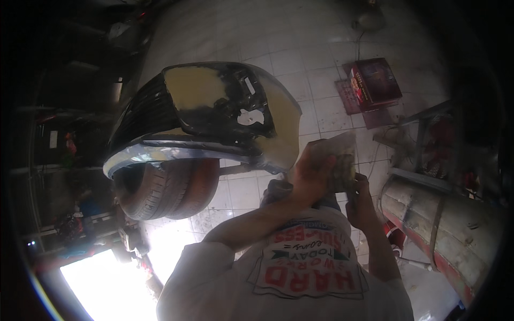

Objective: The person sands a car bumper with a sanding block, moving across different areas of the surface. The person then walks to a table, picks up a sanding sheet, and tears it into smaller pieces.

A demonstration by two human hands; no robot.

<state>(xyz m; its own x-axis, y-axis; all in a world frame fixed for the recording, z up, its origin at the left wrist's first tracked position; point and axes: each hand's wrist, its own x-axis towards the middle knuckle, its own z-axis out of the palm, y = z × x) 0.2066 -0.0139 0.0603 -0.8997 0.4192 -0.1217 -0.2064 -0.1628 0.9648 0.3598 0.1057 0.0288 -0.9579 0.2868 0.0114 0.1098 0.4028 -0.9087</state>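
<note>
A black car bumper [203,115], patched with wide yellow-beige filler areas, sits on a stack of tyres [171,190] on the white tiled floor [300,48], left of centre and just beyond the person's hands. To the right stands a grimy drum [444,224], lying tilted, pale with a red band. Farther off on the right, a dark red rectangular box [376,80] with a printed top rests on a flat reddish sheet on the floor; its print is too small to make out.

Near the middle, the left hand [308,176] is closed around a crumpled, greyish sheet [336,160], seemingly abrasive paper or a worn plastic wrap, held up just to the right of the bumper's near corner. The right hand [360,200] meets the sheet's lower edge, its fingers [353,193] curled against it in a pinch.

As a judgement: the sheet looks limp and creased, so it could tear or slip from the pinch if pulled unevenly. The bumper rests only on the tyres, so a hard push at its corner might rock or slide it.
</note>
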